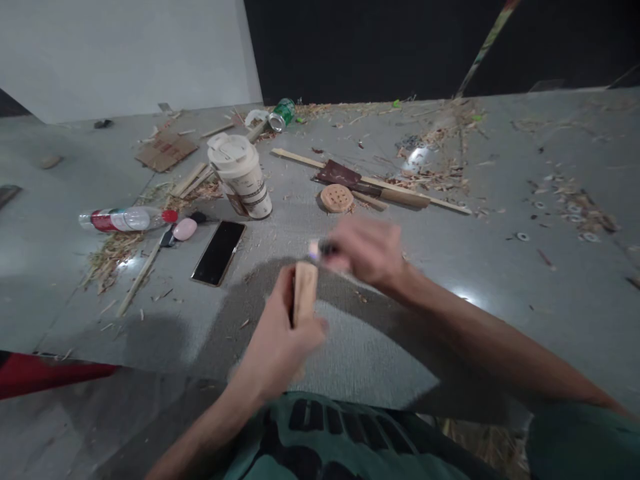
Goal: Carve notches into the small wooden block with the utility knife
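Observation:
My left hand (pixel 280 340) is closed round a short pale wooden piece (pixel 305 291), held upright in front of my chest. My right hand (pixel 367 252) is blurred by motion just above and right of it, its fingers closed on a small dark tool (pixel 326 249) with a light tip that points at the top of the wood. Both hands hover over a grey cloth (pixel 350 347) spread on the floor.
On the floor beyond lie a black phone (pixel 219 253), a lidded paper cup (pixel 243 175), a plastic bottle (pixel 125 219), a pink oval object (pixel 185 229), a round wooden disc (pixel 337 198), a cleaver-like blade (pixel 345 177), long wooden strips (pixel 380 183), a green can (pixel 283 113), cardboard (pixel 165 151) and scattered shavings.

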